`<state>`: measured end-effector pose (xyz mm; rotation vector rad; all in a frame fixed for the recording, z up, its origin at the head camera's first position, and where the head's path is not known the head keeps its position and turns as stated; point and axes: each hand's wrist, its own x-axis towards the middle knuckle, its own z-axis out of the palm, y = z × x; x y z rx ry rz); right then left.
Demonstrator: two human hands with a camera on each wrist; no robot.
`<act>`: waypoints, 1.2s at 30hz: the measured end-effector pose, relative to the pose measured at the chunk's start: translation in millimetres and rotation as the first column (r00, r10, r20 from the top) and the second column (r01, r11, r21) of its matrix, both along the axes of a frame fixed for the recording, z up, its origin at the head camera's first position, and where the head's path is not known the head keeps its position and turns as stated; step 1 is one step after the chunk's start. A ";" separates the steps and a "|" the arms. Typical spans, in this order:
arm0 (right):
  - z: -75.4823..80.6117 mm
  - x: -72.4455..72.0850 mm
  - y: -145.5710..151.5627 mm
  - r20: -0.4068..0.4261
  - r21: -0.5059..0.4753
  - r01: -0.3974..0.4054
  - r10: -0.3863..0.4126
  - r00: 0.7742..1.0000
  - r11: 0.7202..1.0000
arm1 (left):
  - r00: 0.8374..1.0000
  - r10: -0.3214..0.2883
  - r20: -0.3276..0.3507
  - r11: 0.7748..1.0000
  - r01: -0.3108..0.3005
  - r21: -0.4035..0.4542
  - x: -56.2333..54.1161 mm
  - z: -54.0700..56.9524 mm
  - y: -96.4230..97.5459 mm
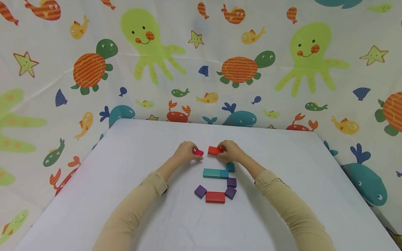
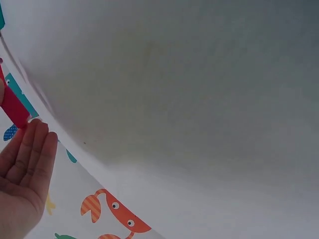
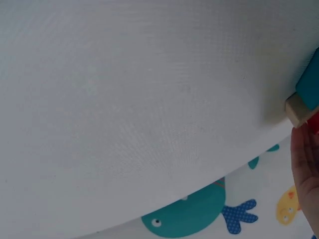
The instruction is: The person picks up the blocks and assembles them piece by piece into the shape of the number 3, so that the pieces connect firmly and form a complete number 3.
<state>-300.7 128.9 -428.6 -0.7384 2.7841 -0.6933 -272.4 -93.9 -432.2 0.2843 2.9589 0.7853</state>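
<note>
My left hand point(image 1: 186, 152) pinches a small pinkish-red block point(image 1: 198, 152) between thumb and fingers; the left wrist view shows this red block point(image 2: 16, 107) at the fingertips. To its right, my right hand point(image 1: 231, 152) grips the right end of an orange-red rectangular block point(image 1: 214, 150). A gap separates the two blocks. Near the right hand's fingers in the right wrist view are a plain wood-coloured block point(image 3: 297, 110) and a teal block point(image 3: 310, 84). Just below the right hand sits a small dark teal block point(image 1: 230, 167), partly covered by it.
A long teal block point(image 1: 211, 173) touches a shorter blue one point(image 1: 224, 174). Purple blocks point(image 1: 231, 182) run down the right side to a red block point(image 1: 215, 197), with another purple block point(image 1: 200, 191) at its left. A patterned curtain point(image 1: 201, 62) hangs behind the white table point(image 1: 150, 139).
</note>
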 end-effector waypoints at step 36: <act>-4.5 -4.3 -2.8 0.039 0.046 -0.037 0.036 0.999 0.998 | 0.998 -0.038 0.055 0.997 0.041 -0.060 6.8 3.8 7.5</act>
